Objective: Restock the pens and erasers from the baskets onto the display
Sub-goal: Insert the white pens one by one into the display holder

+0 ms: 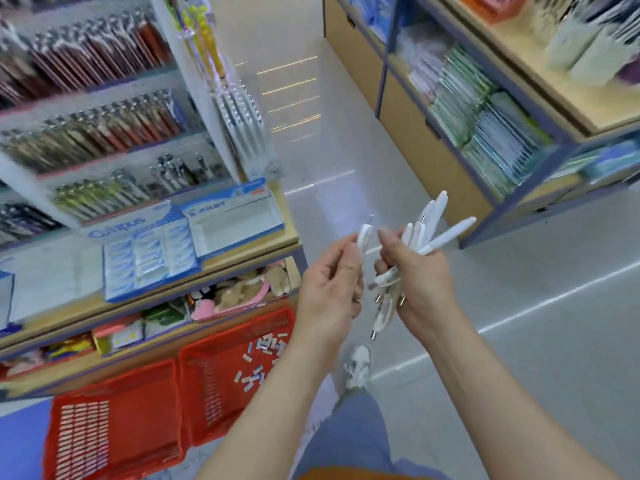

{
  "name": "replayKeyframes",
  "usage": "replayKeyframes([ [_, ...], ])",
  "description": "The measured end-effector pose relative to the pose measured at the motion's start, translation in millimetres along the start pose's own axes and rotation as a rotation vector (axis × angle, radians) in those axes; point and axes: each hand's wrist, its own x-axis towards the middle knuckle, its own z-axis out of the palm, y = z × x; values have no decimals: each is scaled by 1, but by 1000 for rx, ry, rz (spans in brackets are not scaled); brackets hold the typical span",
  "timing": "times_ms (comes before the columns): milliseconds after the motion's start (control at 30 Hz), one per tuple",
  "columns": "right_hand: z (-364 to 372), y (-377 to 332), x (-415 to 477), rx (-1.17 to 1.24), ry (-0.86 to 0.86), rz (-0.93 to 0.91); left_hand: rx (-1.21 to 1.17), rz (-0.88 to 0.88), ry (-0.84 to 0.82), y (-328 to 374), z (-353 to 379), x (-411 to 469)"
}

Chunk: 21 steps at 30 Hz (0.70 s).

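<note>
My right hand [417,282] grips a bundle of several white pens [429,230] that fan out above and below the fist. My left hand [329,289] pinches one white pen [364,237] right beside the bundle. Both hands hover over the aisle floor, to the right of the display. Two red baskets stand on the floor below: the right basket [221,382] holds several small loose erasers [263,358]; the left basket [114,427] shows only its grid bottom. On the display shelf sit a blue Campus eraser box [149,258] and an open Pilot box [239,220].
The pen display [97,109] with tiered rows of pens fills the upper left. White pens hang on its side panel [239,126]. Across the aisle stands a wooden shelf unit [485,126] with stacked notebooks. My shoe [358,365] and trouser leg are below the hands.
</note>
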Motion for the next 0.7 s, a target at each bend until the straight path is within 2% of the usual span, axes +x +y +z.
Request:
replayKeyframes([
  [133,-2,-22,38,-121,-234,129,-79,107,84,19,10,47],
  [300,29,-43,99,-397,-575,257,-168,226,212,58,15,107],
  [433,59,-52,140,-309,-708,321,-183,273,320,82,4,142],
  [500,71,-56,160,-282,-744,347,-102,290,383,89,-8,153],
  [700,102,-72,216,-463,-854,306,1,372,603,110,-47,168],
])
